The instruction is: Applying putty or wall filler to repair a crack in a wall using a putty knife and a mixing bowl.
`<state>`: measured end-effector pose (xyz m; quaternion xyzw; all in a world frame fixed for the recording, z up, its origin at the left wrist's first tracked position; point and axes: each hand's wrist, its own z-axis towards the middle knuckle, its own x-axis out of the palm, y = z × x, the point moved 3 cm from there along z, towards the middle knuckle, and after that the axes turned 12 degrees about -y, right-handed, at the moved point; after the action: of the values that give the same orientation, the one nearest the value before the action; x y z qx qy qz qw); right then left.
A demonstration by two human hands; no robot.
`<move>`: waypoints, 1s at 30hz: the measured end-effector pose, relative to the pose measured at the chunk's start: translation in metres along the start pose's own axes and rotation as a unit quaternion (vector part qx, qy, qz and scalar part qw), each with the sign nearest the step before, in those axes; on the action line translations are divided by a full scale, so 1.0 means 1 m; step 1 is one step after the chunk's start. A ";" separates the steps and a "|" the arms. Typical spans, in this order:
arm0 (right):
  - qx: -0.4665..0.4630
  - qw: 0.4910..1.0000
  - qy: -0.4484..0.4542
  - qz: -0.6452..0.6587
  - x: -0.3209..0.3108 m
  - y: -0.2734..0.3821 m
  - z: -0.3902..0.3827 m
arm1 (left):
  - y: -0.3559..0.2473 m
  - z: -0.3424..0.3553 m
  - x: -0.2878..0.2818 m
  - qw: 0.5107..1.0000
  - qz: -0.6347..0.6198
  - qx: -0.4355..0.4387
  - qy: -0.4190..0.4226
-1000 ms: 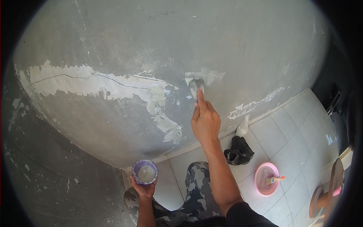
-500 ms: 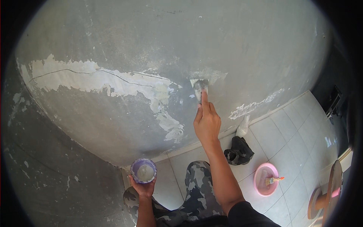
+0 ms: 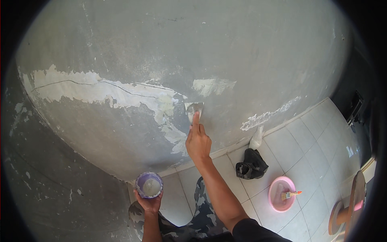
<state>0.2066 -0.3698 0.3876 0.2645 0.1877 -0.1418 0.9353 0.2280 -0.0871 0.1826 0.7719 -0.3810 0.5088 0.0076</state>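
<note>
My right hand (image 3: 198,142) grips a putty knife (image 3: 194,111), its forefinger stretched along the blade. The blade is at the grey wall (image 3: 258,52), just below a fresh off-white patch of filler (image 3: 213,86); whether it touches is hard to tell. The knife's handle is hidden in my palm. Low on the left, my left hand (image 3: 149,203) holds a purple bowl (image 3: 142,182) from beneath, fingers round its sides. Pale filler paste (image 3: 152,187) lies in the bowl. Left of the knife runs a long whitish patch (image 3: 133,96) with a dark crack across it.
On the tiled floor (image 3: 296,139) to the right stand a pink basin (image 3: 271,197) with a paintbrush (image 3: 288,195) across it, a black plastic bag (image 3: 253,163) and a clear bag of white material (image 3: 256,138) against the wall. A round wooden piece (image 3: 354,201) stands far right.
My right hand and the putty knife have moved down and left, off the upper patch, which now shows brighter and thicker filler. The left hand still holds the bowl, tipped slightly differently.
</note>
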 end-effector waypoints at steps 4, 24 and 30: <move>0.001 0.999 -0.049 0.015 -0.037 -0.009 0.024 | 0.006 -0.002 0.005 1.000 0.003 -0.004 0.005; -0.034 0.998 -0.044 0.022 -0.067 0.022 0.089 | -0.003 0.001 -0.014 1.000 -0.004 -0.004 -0.028; -0.027 0.998 0.037 -0.053 -0.055 0.018 0.067 | -0.008 0.007 -0.019 1.000 -0.003 0.003 -0.025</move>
<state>0.1825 -0.3823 0.4722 0.2336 0.2401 -0.1760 0.9257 0.2343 -0.0733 0.1676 0.7858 -0.3773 0.4901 -0.0027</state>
